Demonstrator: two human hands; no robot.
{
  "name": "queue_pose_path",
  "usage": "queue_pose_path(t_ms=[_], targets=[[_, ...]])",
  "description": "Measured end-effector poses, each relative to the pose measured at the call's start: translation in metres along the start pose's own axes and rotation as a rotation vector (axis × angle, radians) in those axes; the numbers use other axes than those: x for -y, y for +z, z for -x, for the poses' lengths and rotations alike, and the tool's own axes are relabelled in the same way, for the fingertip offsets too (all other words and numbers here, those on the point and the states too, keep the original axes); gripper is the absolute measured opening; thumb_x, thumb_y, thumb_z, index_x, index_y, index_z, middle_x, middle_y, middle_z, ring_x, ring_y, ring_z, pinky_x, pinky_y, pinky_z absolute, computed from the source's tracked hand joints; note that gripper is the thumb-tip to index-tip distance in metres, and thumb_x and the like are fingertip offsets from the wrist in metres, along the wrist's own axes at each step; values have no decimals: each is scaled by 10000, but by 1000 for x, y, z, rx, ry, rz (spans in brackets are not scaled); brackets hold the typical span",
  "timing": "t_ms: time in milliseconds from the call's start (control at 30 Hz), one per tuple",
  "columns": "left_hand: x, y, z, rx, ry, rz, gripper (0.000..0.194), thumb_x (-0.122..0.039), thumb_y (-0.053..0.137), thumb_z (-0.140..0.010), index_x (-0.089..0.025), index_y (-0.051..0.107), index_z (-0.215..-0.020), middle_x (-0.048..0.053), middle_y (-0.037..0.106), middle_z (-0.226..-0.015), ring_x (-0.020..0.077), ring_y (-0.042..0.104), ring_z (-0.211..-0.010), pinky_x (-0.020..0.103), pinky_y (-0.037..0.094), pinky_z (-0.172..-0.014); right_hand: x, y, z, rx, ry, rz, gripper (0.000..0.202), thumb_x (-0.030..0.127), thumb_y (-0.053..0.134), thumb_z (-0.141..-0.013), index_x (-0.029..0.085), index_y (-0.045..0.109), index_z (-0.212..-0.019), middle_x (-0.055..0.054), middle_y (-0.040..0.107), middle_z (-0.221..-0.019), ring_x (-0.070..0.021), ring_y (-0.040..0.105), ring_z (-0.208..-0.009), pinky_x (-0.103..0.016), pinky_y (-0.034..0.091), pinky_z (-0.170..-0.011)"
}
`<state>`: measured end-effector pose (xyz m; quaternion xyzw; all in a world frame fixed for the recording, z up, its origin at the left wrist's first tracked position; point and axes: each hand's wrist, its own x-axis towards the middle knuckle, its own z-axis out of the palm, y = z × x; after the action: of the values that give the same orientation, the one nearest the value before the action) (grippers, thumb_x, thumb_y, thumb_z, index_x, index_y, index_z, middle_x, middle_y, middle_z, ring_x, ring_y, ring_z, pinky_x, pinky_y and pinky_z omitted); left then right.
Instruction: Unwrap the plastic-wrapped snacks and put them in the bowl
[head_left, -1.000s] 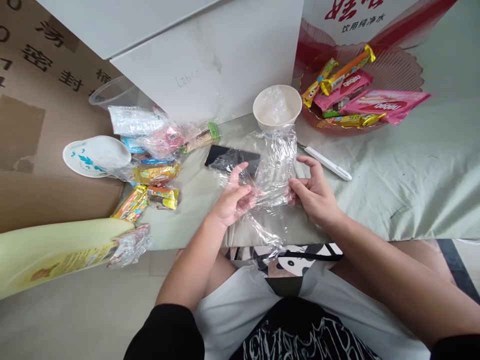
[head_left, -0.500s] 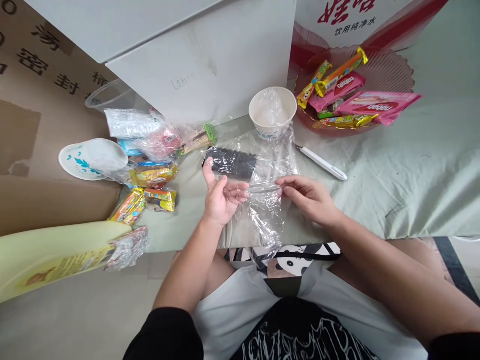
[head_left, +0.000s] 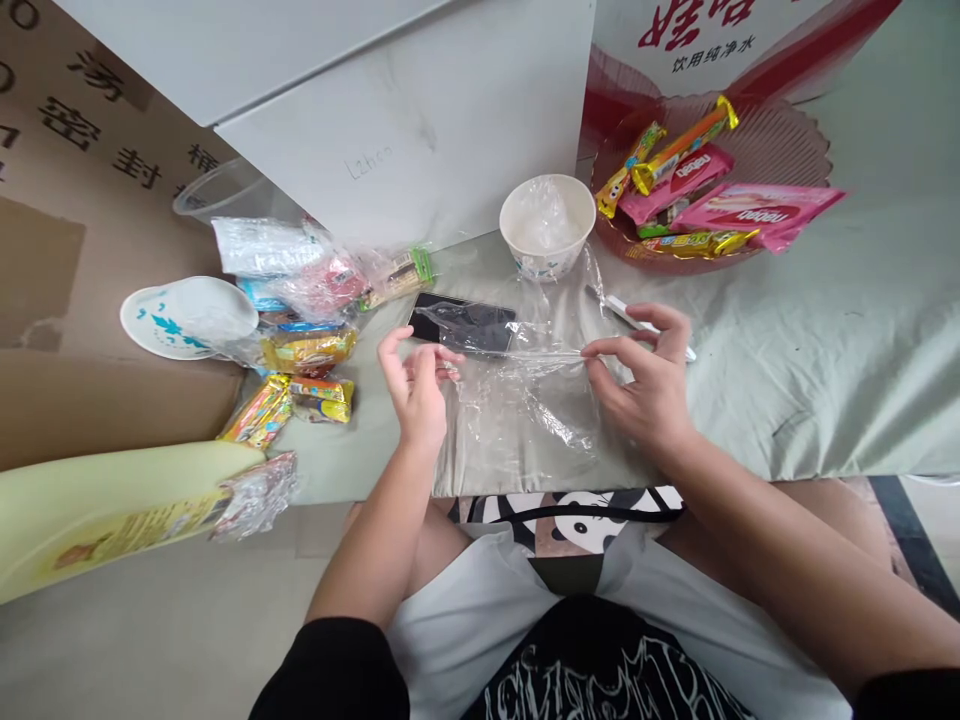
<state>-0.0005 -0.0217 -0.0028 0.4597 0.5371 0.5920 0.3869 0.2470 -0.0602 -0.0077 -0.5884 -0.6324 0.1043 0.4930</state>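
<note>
A clear plastic bag [head_left: 525,400] is stretched between my hands above the cloth-covered table. My left hand [head_left: 421,385] pinches its left end between thumb and fingers. My right hand [head_left: 645,375] grips the right end between thumb and forefinger, the other fingers curled. Behind the bag lies a black phone [head_left: 465,322], partly seen through the film. A white paper bowl [head_left: 547,225] with crumpled clear film [head_left: 544,210] in it stands beyond the phone. Partly hidden behind my right hand is a white pen-like tool [head_left: 626,312].
A pink ribbed bowl [head_left: 795,140] of wrapped snacks stands at the back right. On the left are several packaged snacks [head_left: 307,350], a tipped paper bowl [head_left: 184,315] and a cardboard box [head_left: 90,250]. White boxes [head_left: 420,130] form the back; a yellow-green container [head_left: 112,510] is at front left.
My hands have moved apart, left hand leftward and right hand slightly right and up. The plastic bag is now spread wider between them, and its lower end no longer hangs over the table edge.
</note>
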Motion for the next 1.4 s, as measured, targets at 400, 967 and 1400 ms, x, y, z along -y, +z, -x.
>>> queue_pose_path(t_ms=[400, 967, 1400], targets=[[-5, -1, 10, 574, 499, -554, 156, -349, 689, -862, -201, 706, -819, 108, 704, -1229, 310, 583, -1320, 515, 443, -1135, 7, -14, -1, 328, 299, -400, 44, 292, 596, -898, 254, 618, -902, 29, 649, -636, -164, 616, -572, -405, 533, -790], [-28, -9, -9, 511, -660, 186, 421, -520, 844, -638, -161, 672, -776, -18, 658, -528, 100, 558, -392, 208, 487, -427, 15, -25, -17, 634, 810, -908, 295, 472, 741, -842, 237, 564, -865, 52, 490, -601, -95, 409, -482, -264, 342, -449], [-21, 8, 15, 941, -858, 60, 421, -468, 885, -679, -136, 704, -865, 81, 763, -732, 180, 722, -568, 215, 487, -481, 14, -13, -14, 733, 1050, -1294, 547, 566, 833, -690, 259, 604, -1081, -24, 734, -950, -175, 714, -748, -294, 553, -622]])
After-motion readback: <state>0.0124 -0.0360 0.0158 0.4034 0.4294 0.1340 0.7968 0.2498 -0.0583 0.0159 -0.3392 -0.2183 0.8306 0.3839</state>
